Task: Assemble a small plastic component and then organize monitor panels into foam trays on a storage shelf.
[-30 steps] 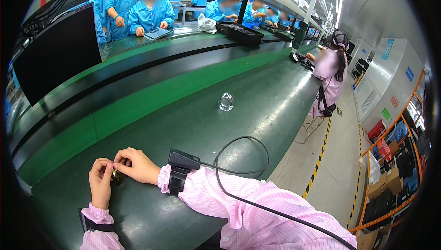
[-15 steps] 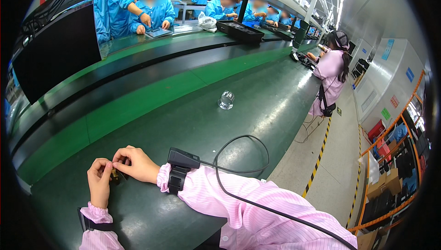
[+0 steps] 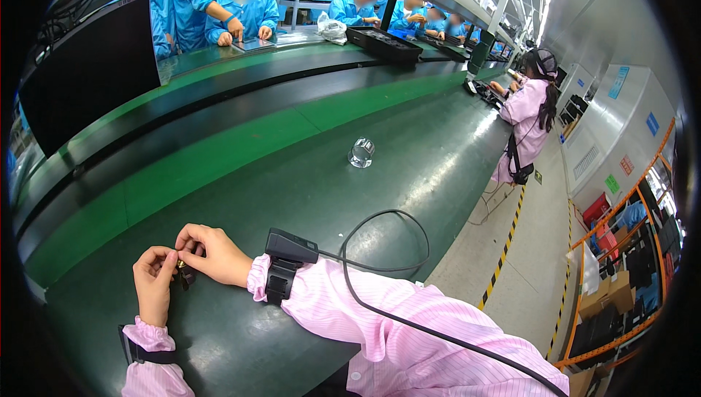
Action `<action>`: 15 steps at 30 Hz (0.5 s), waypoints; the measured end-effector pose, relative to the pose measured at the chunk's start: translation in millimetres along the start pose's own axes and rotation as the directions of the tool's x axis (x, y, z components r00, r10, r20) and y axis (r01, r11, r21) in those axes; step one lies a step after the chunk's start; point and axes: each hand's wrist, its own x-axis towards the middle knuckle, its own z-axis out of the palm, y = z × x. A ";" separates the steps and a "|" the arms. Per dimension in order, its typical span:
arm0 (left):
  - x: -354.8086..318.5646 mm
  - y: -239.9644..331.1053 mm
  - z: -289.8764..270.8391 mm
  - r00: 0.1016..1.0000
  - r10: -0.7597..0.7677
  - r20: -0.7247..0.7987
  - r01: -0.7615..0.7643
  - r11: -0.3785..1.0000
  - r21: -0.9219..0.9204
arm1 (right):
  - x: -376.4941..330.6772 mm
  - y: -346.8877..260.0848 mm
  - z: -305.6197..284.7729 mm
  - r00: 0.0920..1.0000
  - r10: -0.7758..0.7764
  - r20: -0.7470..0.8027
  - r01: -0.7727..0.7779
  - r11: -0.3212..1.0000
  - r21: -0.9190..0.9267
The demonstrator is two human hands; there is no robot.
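A tiny dark part (image 3: 182, 274) is pinched between both hands, low on the left of the green bench (image 3: 307, 178). It's held just above the bench surface, right where the fingertips meet, so most of it is covered and its shape can't be made out beyond a dark bit with a small brassy spot. The left hand (image 3: 153, 284) is curled with thumb and forefinger closed on the part from the left side. The right hand (image 3: 212, 255) is brought in from the right, fingers bent and tips pressed onto the same part from above. The two hands are touching at the fingertips, with the part in between.

A black wrist unit (image 3: 286, 266) is strapped on the right wrist over a pink striped sleeve, and a black cable (image 3: 387, 251) is looped from it across the bench and back along the forearm. A darker band is worn on the left wrist too.

Well apart from the hands, further up the bench, a small clear round thing (image 3: 361, 152) is sat on its own. A black screen (image 3: 91, 72) is seen at upper left, and people in blue coats are lined up across the belt, plus one in pink at the far right
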 end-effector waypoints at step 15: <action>0.3 -3.9 -2.0 1.000 -0.010 0.007 0.010 1.000 -0.009 | -1.0 -0.6 1.2 0.995 -0.096 -0.011 0.094 0.985 -0.141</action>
